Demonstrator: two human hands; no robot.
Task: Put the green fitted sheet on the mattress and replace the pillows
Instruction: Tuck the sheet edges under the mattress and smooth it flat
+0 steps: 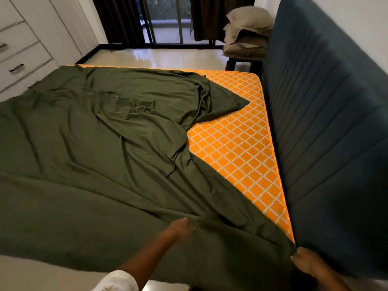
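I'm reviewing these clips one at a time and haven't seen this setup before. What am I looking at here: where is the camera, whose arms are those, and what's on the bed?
There is no robot. One wide-angle camera sits on a person's head, looking forward and down, so the arms at the bottom are the wearer's own. The left hand rests on the green fitted sheet, which is spread, wrinkled, over most of the mattress; an orange patterned strip is still bare along the blue headboard. The right hand is at the sheet's near corner by the headboard and seems to grip its edge. The pillows are stacked on a dark stand beyond the bed.
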